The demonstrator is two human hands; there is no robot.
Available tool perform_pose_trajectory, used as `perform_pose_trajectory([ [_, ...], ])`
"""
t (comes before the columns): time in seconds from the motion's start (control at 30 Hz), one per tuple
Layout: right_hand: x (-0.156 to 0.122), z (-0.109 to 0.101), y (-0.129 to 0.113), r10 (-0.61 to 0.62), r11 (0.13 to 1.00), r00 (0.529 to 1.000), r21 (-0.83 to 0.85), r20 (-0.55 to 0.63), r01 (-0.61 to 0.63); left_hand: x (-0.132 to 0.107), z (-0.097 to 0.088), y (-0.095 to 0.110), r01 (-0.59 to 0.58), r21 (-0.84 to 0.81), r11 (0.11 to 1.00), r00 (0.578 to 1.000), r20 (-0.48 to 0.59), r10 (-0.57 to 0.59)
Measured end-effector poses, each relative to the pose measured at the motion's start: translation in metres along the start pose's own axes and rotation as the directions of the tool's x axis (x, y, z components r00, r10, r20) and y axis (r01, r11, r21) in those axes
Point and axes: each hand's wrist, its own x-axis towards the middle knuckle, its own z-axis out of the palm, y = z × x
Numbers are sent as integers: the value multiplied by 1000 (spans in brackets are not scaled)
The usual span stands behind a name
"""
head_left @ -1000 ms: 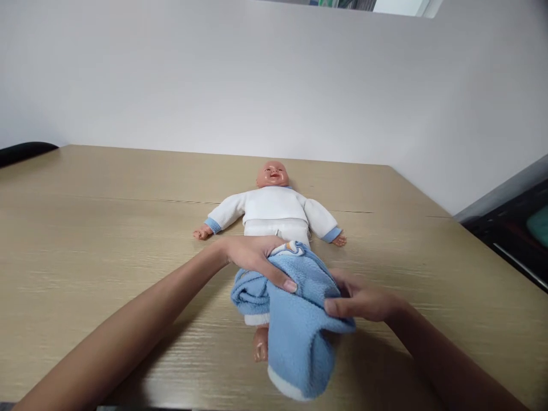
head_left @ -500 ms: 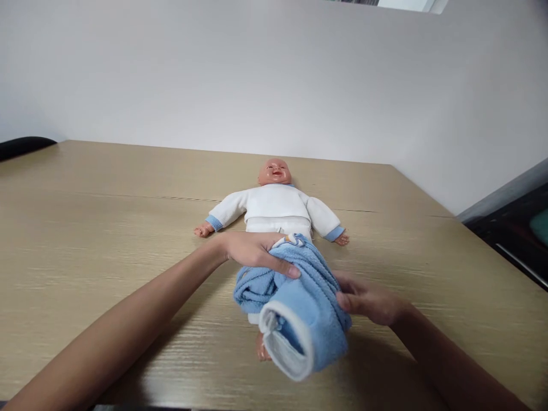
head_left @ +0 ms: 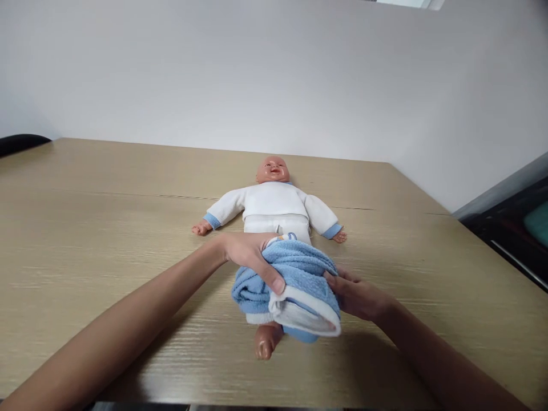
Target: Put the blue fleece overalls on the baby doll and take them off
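A pale wall [head_left: 222,74] rises behind a wood-grained table [head_left: 107,194], whose far edge runs close to it. A dark object [head_left: 509,228] stands at the right edge of the scene, and a black curved shape [head_left: 23,144] shows at the far left. On the table a doll [head_left: 276,200] lies face up, head at the far end, arms spread left and right, in a white top. Blue trousers [head_left: 299,260] are bunched around its legs at the near end. The left hand [head_left: 252,254] clamps them from the left, thumb on top; its other fingers are hidden by the cloth, so I cannot tell how they lie. The right hand [head_left: 359,294] grips the right side, thumb on the cloth, fingers behind. Between the hands, a white hem [head_left: 310,297] gapes toward the near side. One bare foot [head_left: 266,342] pokes out of the left leg opening
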Motion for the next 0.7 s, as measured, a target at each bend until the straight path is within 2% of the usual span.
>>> perform_pose_trajectory([
  [0.17, -2, 5, -17, -70, 997, 972, -26, 223, 78, 2, -1, -1, -69, 76, 995, 998, 2, 69],
  [0.23, -4, 7, -21, -91, 996, 967, 10, 238, 91, 2, 2, 1, -78, 100, 992, 997, 6, 78],
  [0.3, -4, 11, -22, -116, 993, 979, 4, 169, 117, 1, 5, 2, -77, 123, 989, 997, -14, 79],
  [0.43, 0, 16, -16, -184, 982, 979, -47, -92, 181, 2, 7, 1, -78, 202, 976, 985, -133, 106],
  [0.53, 4, 17, -13, -206, 978, 942, -62, -264, 197, 4, 7, -1, -131, 182, 974, 984, -92, 150],
  [0.63, 5, 19, -16, -259, 962, 913, -166, -316, 216, 6, 9, 2, -179, 132, 975, 980, -61, 188],
  [0.7, 3, 25, -21, -285, 948, 898, -238, -335, 212, 6, 11, 5, -164, 153, 975, 982, -71, 176],
])
